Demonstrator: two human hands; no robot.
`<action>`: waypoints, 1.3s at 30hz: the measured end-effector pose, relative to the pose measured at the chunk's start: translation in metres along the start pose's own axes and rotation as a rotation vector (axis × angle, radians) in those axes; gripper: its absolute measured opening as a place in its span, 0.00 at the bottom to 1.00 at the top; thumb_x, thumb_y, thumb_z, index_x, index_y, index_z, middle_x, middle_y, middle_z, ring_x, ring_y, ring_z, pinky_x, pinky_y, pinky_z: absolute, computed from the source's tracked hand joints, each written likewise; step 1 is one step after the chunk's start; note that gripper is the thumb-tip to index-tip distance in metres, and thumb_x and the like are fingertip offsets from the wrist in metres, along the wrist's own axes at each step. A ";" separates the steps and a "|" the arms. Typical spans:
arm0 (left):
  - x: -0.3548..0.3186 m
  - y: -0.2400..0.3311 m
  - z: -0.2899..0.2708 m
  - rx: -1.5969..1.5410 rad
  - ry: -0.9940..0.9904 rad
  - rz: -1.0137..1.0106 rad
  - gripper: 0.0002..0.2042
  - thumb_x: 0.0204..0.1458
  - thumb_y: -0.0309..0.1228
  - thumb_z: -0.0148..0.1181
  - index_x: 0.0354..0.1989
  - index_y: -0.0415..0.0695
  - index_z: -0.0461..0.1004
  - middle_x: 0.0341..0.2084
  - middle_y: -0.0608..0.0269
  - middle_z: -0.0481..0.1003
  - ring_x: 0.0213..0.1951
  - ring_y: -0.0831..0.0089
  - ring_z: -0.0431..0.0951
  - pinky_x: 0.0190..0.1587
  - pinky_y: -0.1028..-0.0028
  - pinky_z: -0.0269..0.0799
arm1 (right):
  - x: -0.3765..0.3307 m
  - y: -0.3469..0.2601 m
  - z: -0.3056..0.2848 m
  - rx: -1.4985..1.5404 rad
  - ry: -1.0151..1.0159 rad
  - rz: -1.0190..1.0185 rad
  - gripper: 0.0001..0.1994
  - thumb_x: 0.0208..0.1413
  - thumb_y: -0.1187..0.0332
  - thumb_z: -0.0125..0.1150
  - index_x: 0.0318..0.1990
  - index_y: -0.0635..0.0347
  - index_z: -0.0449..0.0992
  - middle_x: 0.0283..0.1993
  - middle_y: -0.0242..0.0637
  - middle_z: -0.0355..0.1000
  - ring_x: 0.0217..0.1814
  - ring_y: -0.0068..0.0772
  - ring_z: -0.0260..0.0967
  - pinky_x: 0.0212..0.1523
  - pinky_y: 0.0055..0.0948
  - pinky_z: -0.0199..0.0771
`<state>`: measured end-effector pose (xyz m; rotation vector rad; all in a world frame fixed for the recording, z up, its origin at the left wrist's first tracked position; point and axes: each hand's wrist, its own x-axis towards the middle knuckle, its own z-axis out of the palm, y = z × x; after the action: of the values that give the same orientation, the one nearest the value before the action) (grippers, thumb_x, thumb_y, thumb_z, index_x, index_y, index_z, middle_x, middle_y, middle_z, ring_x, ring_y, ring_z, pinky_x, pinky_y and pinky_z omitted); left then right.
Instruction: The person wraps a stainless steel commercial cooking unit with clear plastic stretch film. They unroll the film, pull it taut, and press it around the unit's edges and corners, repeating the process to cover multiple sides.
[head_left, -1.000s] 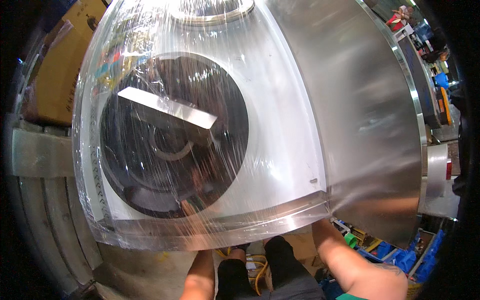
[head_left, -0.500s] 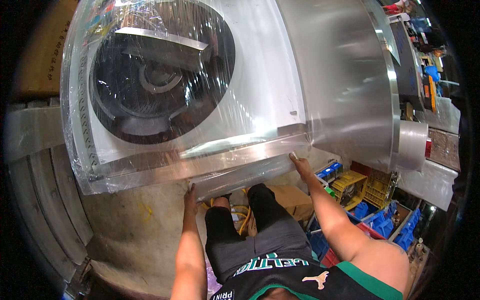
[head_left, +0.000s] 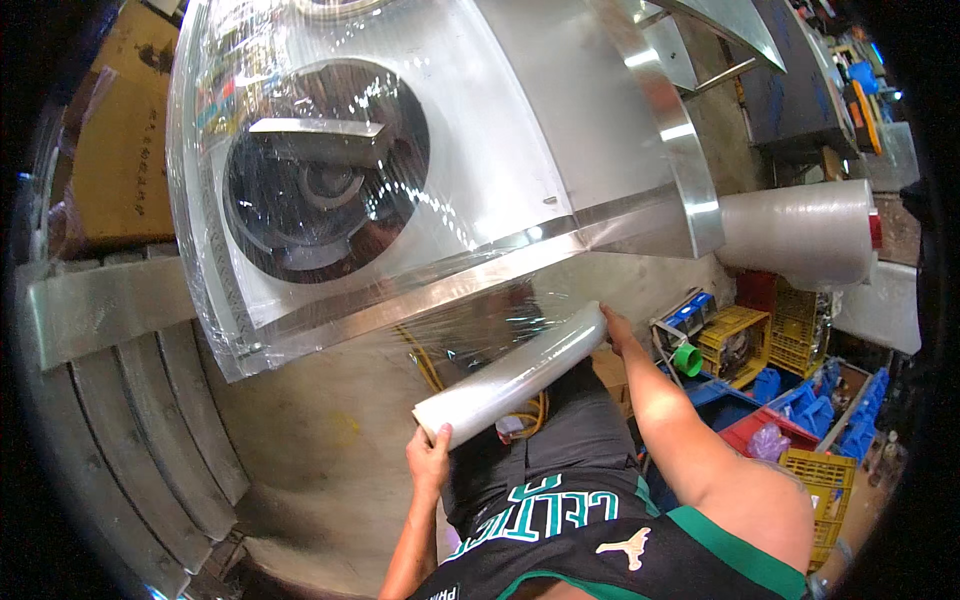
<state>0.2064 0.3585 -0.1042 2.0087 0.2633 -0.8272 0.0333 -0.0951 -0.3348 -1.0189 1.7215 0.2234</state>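
Head view: left hand (head_left: 430, 458) and right hand (head_left: 612, 326) each cupped over one end of a roll of clear plastic wrap (head_left: 512, 375), fingers curled onto it, roll slanted just below the wrapped steel housing (head_left: 400, 190), film running up onto its lower edge; second, larger roll (head_left: 795, 232) at right.

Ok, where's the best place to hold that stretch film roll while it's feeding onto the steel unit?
By its two ends, one hand each, as now: left hand at the lower end, right hand at the upper. The stretch film roll is long and tilted, and film leaves its side, so a mid-grip would likely block it.
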 end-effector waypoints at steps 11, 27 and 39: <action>-0.028 0.161 0.149 0.765 -0.162 0.699 0.27 0.46 0.52 0.75 0.18 0.43 0.67 0.15 0.52 0.70 0.21 0.53 0.73 0.27 0.58 0.68 | 0.143 0.043 0.017 0.292 -0.432 0.163 0.34 0.61 0.36 0.53 0.62 0.56 0.74 0.59 0.44 0.74 0.60 0.47 0.71 0.56 0.51 0.73; 0.075 0.312 0.447 0.974 -0.197 0.947 0.15 0.49 0.40 0.70 0.25 0.45 0.71 0.19 0.57 0.73 0.26 0.58 0.74 0.34 0.61 0.66 | 0.235 0.001 0.040 0.974 -0.563 0.471 0.32 0.63 0.39 0.45 0.60 0.57 0.74 0.63 0.45 0.71 0.63 0.52 0.69 0.60 0.56 0.71; 0.118 0.430 0.479 0.946 0.222 0.990 0.21 0.45 0.46 0.75 0.22 0.42 0.73 0.18 0.54 0.74 0.24 0.55 0.76 0.33 0.60 0.68 | 0.310 -0.208 -0.008 0.801 -0.754 0.308 0.37 0.60 0.31 0.45 0.65 0.47 0.70 0.69 0.36 0.66 0.67 0.41 0.63 0.64 0.48 0.64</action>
<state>0.2869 -0.2891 -0.0591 2.6308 -1.1250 -0.0351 0.1578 -0.3881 -0.5294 -0.0382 1.0819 0.0747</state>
